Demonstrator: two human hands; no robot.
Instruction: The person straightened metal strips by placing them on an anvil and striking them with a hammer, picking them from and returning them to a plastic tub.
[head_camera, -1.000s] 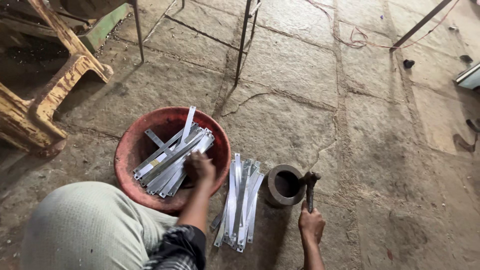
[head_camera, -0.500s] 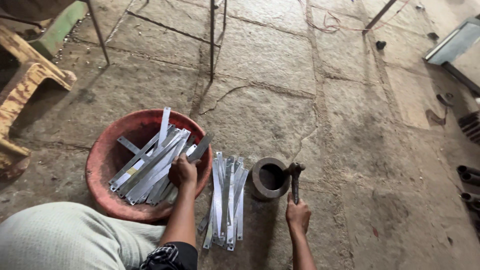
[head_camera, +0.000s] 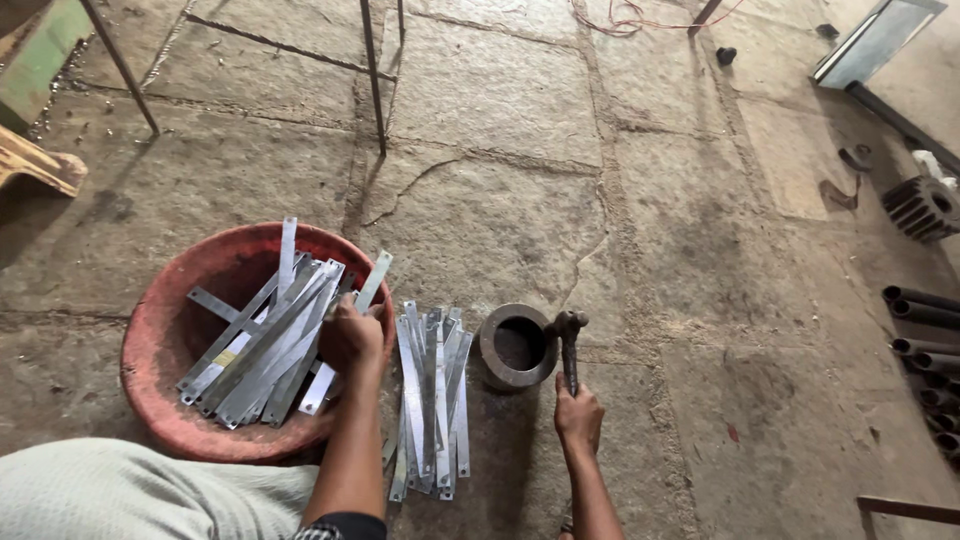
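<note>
My left hand (head_camera: 350, 335) grips a flat grey metal strip (head_camera: 371, 280) at the right rim of a red round basin (head_camera: 160, 340), which holds several more metal strips (head_camera: 255, 345). A second pile of metal strips (head_camera: 432, 395) lies on the stone floor just right of the basin. My right hand (head_camera: 578, 415) is closed on the handle of a hammer (head_camera: 569, 335), whose head rests against the right side of a thick metal ring (head_camera: 515, 345) standing on the floor.
Thin metal legs (head_camera: 372, 75) stand on the stone floor beyond the basin. A wooden stool (head_camera: 40, 165) is at the far left. Dark pipes (head_camera: 925, 340) and a gear (head_camera: 920, 205) lie at the right edge. My knee in light cloth (head_camera: 130, 500) fills the lower left.
The view has shifted rightwards, so the basin and strips sit further left in the frame. My left hand has closed on a strip at the basin's rim. The hammer stays by the ring.
</note>
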